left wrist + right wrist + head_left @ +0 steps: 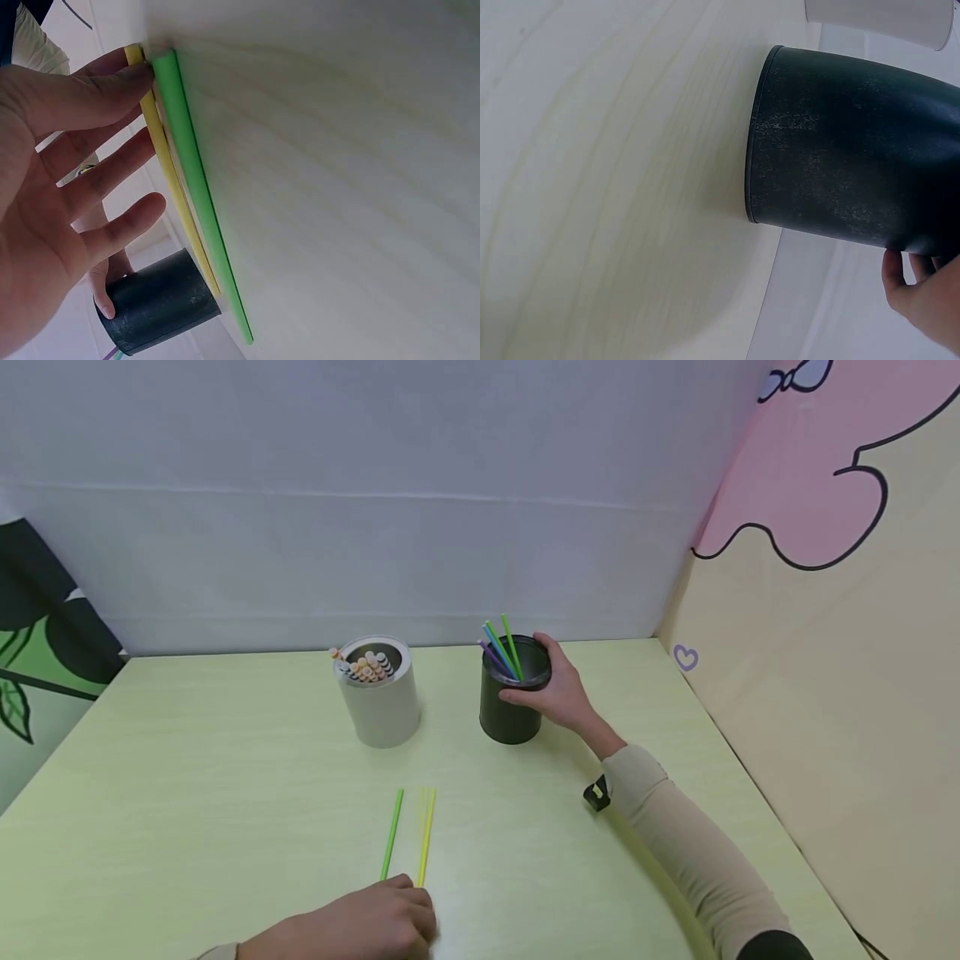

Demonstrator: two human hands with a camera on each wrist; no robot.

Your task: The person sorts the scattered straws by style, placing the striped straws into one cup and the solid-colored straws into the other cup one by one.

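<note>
At the table's near side my left hand (367,922) pinches the end of a yellow straw (427,835) between thumb and index finger, its other fingers spread. A green straw (199,187) lies on the table right beside the yellow one. My right hand (553,689) grips the upper part of a black cylindrical cup (510,718), thumb at the front of the rim and fingers around the far side. Inside that cup stand several coloured straws (512,647), green, blue and purple. The right wrist view shows the dark cup wall (840,142) and only part of the right hand (926,296).
Left of the black cup stands a white cylindrical cup (382,710) holding several striped straws (367,667). A pale wood-grain table (187,785) carries everything. A grey-white wall sheet (375,560) rises behind, and a cream wall with a pink drawing (802,485) flanks the right.
</note>
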